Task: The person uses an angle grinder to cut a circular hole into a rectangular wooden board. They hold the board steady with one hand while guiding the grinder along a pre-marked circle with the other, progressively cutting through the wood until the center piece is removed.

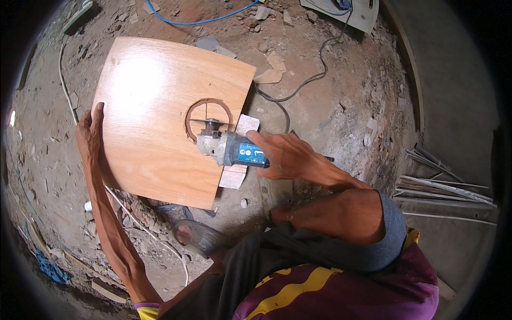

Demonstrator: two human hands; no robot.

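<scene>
A light wood-grain board (154, 154) lies tilted across the rubble, with a round groove (188, 118) cut near its right edge and straight lines inside the ring. My left hand (89, 130) grips the board's left edge, with part of the fingers hidden. Closed around the body of a blue and grey angle grinder (228, 148), my right hand (285, 154) holds it over the board's right side. The grinder's thin disc (198, 121) stands within the ring; whether it touches the wood I cannot tell. Pale printed pieces (232, 176) stick out from under the board.
A black cord (314, 77) runs from near the grinder to a pale panel (362, 16) at the top. White cable (144, 226) crosses the dirt on the left. Blue hose (205, 21) curves at the far side. Metal strips (445, 189) lie right. My foot (194, 234) is close to the board.
</scene>
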